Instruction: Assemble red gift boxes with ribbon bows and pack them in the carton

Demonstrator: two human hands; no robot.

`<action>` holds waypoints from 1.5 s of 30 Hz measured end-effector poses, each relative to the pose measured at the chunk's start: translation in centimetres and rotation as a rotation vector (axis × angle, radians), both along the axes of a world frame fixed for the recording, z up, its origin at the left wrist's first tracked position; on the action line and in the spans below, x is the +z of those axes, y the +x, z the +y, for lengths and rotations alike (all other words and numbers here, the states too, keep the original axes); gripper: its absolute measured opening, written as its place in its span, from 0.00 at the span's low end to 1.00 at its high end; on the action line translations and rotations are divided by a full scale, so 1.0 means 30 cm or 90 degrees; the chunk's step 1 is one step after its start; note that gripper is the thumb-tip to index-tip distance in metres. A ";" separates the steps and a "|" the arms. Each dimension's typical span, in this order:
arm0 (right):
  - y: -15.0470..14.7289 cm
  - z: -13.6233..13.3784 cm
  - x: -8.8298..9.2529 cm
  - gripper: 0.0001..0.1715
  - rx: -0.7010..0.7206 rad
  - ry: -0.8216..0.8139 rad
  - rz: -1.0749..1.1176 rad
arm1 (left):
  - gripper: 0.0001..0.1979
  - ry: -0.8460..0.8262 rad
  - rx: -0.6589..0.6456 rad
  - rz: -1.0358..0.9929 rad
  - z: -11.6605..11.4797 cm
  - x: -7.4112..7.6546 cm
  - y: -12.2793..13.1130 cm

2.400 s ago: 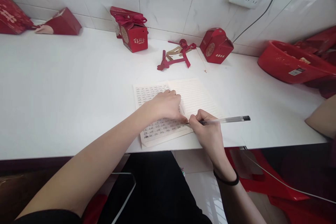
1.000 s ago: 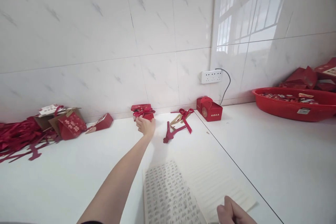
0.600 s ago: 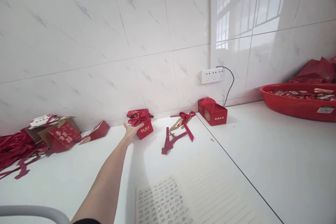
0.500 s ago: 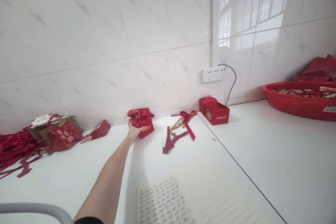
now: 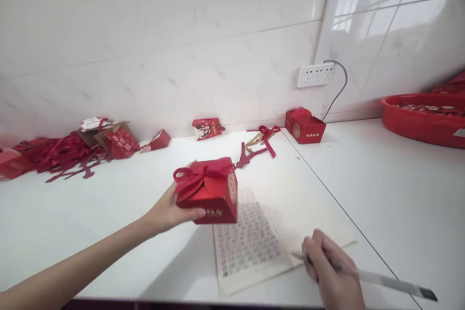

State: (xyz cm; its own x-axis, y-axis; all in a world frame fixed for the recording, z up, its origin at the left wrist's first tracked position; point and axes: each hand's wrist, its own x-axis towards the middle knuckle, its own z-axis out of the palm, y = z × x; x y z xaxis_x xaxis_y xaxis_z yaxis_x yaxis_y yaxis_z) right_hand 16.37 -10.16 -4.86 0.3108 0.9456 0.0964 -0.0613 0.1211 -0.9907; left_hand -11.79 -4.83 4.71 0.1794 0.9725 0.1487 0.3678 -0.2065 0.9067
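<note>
My left hand [image 5: 178, 210] grips a red gift box [image 5: 214, 193] topped with a ribbon bow, the thumb lying along its front face. The box is held up over the white table, partly in front of an open notebook [image 5: 250, 237] whose left page is covered in handwriting. At the lower right, my right hand [image 5: 330, 269] is closed around a pen [image 5: 392, 282]. The pen's tip is near the notebook's right page, though blur hides whether it touches the paper.
Along the wall stand a red handled box [image 5: 305, 128], a small printed red box [image 5: 207, 129] and a tangle of ribbons [image 5: 63, 152] beside folded boxes [image 5: 121, 140]. Loose ribbon pieces [image 5: 267, 135] lie mid-table. A red basin [image 5: 417, 126] full of packets sits far right, past a socket strip [image 5: 315, 75].
My left hand has brought the bow-topped box from near the wall towards me, over the notebook. My right hand with the pen has come into view. The view has shifted.
</note>
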 end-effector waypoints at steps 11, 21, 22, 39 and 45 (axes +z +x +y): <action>-0.134 -0.094 0.196 0.04 0.063 0.455 -0.265 | 0.48 0.020 0.047 0.085 -0.365 -0.125 0.004; -0.447 -0.152 0.198 0.06 0.090 0.604 -0.538 | 0.09 0.163 0.142 0.111 -0.240 0.035 0.015; -0.461 -0.151 0.188 0.06 0.065 0.593 -0.529 | 0.09 0.137 0.122 0.102 -0.230 0.028 0.018; -0.485 -0.137 0.137 0.09 -0.031 0.593 -0.506 | 0.12 -0.007 -0.042 0.151 -0.195 0.034 0.039; -0.481 -0.134 0.147 0.11 -0.045 0.600 -0.358 | 0.08 0.024 -0.059 0.164 -0.207 0.031 0.043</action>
State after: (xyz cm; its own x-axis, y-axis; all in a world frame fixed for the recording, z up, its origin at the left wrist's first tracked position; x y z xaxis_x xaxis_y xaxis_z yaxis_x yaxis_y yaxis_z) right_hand 1.94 -14.17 -0.46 0.0474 0.4004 0.9151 0.4069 0.8289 -0.3837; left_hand -10.49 -11.03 5.65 0.3040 0.9447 0.1230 0.5636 -0.2825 0.7762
